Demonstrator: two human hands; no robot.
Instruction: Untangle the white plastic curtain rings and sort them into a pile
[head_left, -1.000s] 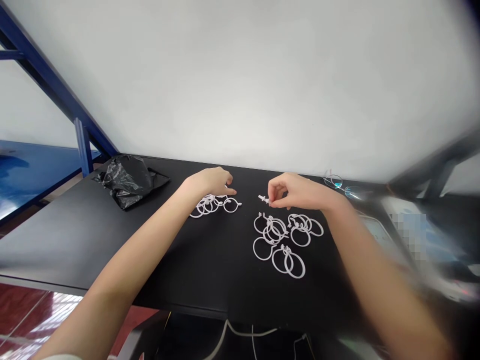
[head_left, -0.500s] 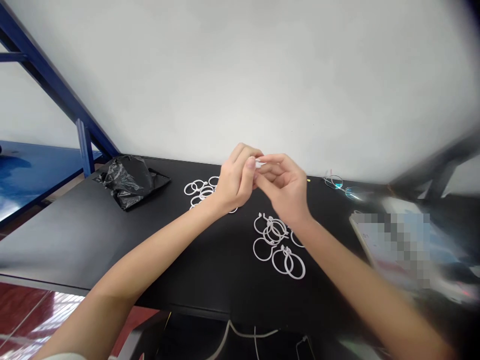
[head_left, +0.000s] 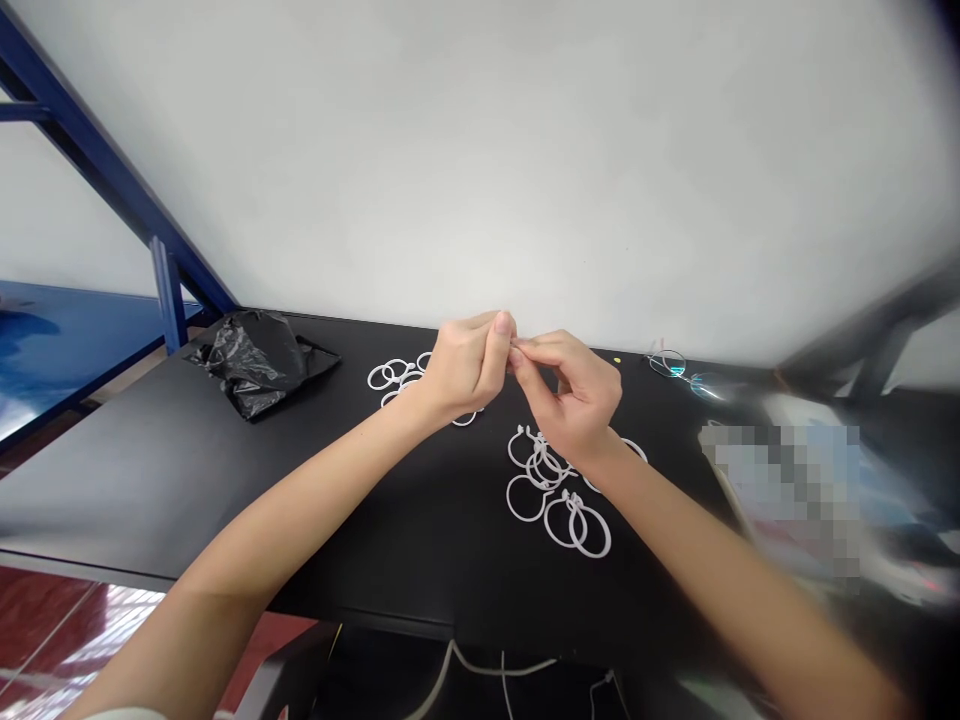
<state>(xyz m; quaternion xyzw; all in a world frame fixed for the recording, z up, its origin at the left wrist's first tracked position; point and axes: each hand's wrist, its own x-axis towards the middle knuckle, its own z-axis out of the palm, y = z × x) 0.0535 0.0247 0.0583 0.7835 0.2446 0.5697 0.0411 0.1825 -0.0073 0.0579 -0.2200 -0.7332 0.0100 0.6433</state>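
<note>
My left hand and my right hand meet fingertip to fingertip above the black table. Both pinch one small white plastic piece, almost wholly hidden by the fingers. Under my left hand lies a pile of white plastic rings. Below my right hand lies a second pile of white rings with clips.
A crumpled black plastic bag lies at the table's back left. A pair of glasses rests at the back right. A blurred flat object sits on the right. A blue metal frame stands on the left, cables hang below the front edge.
A second ago my hands were apart, the left on its ring pile, the right pinching a white piece. They rose and met, and have since dropped slightly, still joined.
</note>
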